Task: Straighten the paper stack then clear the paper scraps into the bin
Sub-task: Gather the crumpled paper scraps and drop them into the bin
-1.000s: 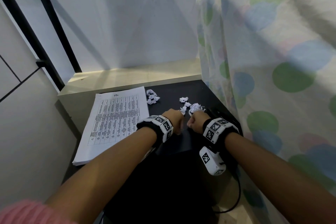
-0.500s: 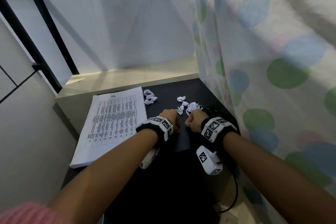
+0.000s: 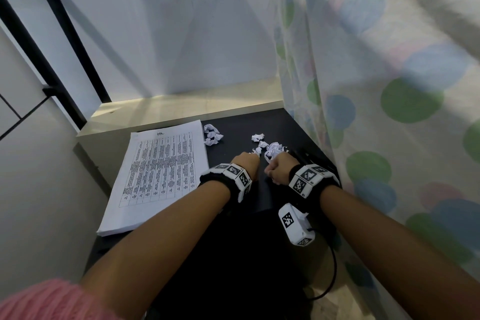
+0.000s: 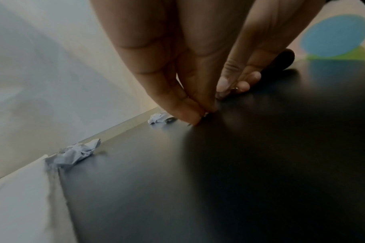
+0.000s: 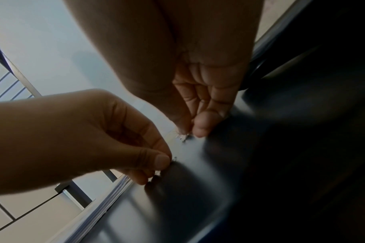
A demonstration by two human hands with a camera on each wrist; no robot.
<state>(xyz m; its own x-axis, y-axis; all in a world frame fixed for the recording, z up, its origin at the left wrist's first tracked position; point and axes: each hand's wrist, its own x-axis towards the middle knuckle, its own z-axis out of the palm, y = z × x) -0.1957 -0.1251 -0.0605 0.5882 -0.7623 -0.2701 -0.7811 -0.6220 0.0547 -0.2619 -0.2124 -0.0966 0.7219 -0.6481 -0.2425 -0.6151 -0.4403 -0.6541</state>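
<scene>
My left hand and right hand sit side by side on the black desk, fingers of each pinching a tiny white scrap. Crumpled paper scraps lie at twelve o'clock; the paper stack lies at nine o'clock.

I'm looking at a home corner: a spotted curtain is hanging beside a black desk, against a plain wall.

Pink knit sleeve; black wristbands w/ b&w marker tags.
</scene>
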